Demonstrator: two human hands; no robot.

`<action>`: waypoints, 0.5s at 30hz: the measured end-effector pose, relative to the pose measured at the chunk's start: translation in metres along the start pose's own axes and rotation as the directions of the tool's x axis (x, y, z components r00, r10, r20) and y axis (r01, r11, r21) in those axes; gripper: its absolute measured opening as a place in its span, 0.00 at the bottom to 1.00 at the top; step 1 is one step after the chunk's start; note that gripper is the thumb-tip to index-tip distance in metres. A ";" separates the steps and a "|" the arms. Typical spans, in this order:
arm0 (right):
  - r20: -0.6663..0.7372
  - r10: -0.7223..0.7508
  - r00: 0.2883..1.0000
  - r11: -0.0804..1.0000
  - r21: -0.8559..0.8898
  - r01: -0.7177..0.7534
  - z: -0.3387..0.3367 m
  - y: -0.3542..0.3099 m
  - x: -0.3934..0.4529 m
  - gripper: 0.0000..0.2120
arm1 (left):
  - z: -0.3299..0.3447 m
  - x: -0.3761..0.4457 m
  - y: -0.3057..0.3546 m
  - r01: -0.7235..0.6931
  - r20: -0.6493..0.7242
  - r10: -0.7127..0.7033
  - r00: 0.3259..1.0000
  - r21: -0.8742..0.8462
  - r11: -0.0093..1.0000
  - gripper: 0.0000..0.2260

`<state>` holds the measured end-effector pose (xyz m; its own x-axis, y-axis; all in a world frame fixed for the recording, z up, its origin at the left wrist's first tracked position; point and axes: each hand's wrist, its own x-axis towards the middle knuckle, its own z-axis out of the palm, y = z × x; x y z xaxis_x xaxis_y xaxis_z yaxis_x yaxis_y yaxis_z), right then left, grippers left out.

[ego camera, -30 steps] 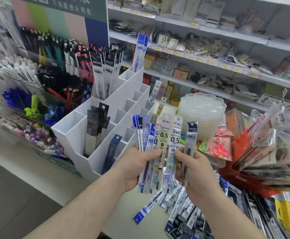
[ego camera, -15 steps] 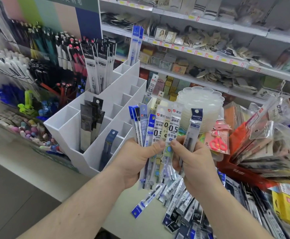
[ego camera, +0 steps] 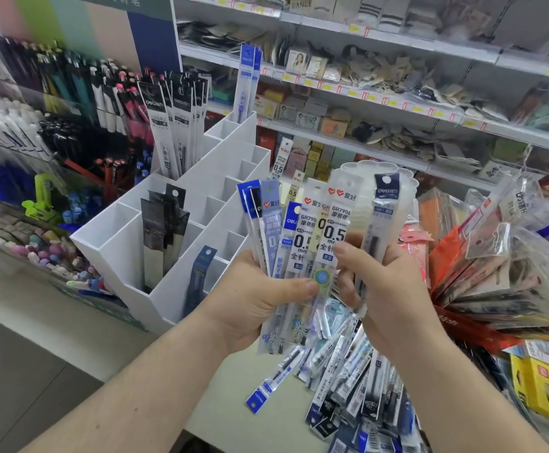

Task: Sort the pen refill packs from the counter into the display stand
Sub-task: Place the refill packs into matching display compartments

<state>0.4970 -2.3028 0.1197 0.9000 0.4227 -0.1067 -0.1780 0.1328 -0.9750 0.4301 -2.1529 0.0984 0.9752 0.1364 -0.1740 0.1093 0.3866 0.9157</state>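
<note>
1. My left hand (ego camera: 257, 299) grips a fanned bunch of refill packs (ego camera: 302, 243), thumb pressed across their fronts, the packs standing upright.
2. My right hand (ego camera: 387, 289) pinches one blue-topped pack (ego camera: 381, 217), held upright just right of the fan, with its forefinger touching the nearest pack of the bunch.
3. More loose packs (ego camera: 348, 380) lie heaped on the bench (ego camera: 221, 403) below my hands, one blue-tagged pack (ego camera: 274, 380) lying apart at the left edge of the heap.
4. The white display stand (ego camera: 126, 250) sits to the left on the bench; dark packs (ego camera: 162, 230) stand in a front compartment, black-headed ones (ego camera: 175, 125) in a higher one, and blue packs (ego camera: 247, 83) at the top.
</note>
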 end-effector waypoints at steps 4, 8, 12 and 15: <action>0.094 -0.054 0.994 0.997 -0.050 0.059 0.004 -0.008 -0.004 0.03 | 0.005 -0.001 0.005 -0.036 0.026 0.037 0.999 -0.029 0.999 0.20; 0.103 -0.098 0.990 0.995 0.006 0.098 -0.003 -0.004 -0.003 0.15 | 0.003 -0.002 0.009 -0.033 0.031 0.035 0.999 -0.066 0.997 0.19; 0.040 -0.124 0.991 0.988 0.096 0.119 -0.009 -0.004 0.000 0.26 | 0.001 -0.002 0.010 -0.028 -0.001 0.028 1.000 -0.051 0.998 0.19; 0.059 -0.133 0.989 0.986 0.111 0.126 -0.008 -0.004 0.000 0.26 | 0.002 -0.003 0.011 -0.020 -0.008 0.020 1.000 -0.046 0.999 0.22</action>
<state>0.5005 -2.3102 0.1222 0.8905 0.4535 0.0352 -0.1066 0.2834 -0.9531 0.4291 -2.1509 0.1094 0.9756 0.1515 -0.1587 0.0806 0.4256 0.9013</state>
